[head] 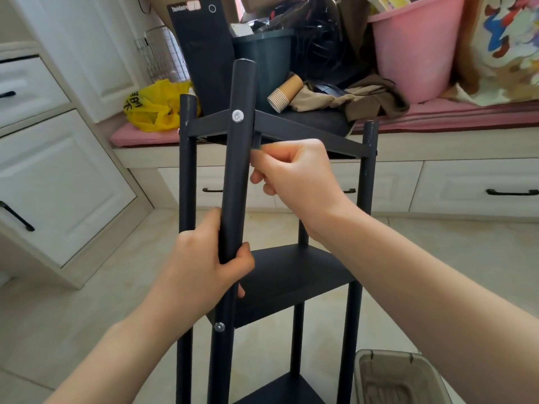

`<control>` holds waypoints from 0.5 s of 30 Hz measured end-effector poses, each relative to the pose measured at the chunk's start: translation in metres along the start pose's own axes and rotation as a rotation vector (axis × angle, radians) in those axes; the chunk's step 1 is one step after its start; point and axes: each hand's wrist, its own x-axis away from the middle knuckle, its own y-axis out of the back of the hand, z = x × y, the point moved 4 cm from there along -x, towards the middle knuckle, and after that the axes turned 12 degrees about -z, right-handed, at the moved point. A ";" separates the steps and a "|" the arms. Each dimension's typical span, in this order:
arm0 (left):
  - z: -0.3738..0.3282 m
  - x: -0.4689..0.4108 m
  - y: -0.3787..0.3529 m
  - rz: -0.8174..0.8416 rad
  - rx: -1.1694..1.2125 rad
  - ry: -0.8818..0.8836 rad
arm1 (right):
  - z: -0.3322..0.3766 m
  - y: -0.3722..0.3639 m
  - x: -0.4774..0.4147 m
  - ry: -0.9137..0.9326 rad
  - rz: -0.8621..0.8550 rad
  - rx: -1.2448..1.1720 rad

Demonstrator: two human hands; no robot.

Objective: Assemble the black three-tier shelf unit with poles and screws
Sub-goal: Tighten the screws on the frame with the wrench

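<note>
shelf unit, bottom tier partly offscreen

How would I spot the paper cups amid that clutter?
Find the big pink bucket on the cushioned bench. Left of it, before a dark green bin, a stack of paper cups lies on its side. Unlike the brown cloth beside it, it is ridged.

Over at the far side, leaning up among the clutter, a black computer case has white lettering along its top edge. It reads "ThinkCentr", and a pale sticker covers the end of the word. A small white ring mark sits to its right on the same face. Far left, a yellow plastic bag bears bold black characters, too crumpled for me to read.
</note>
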 end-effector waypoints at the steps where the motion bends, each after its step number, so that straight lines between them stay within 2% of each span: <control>1: 0.003 -0.005 0.000 0.004 0.002 0.006 | -0.002 -0.003 -0.004 0.004 0.003 -0.005; 9: 0.012 -0.027 0.000 0.057 -0.012 0.045 | -0.009 -0.015 -0.025 0.028 0.053 0.053; 15: 0.013 -0.024 0.001 0.033 0.015 0.044 | -0.015 -0.014 -0.027 0.047 0.082 0.055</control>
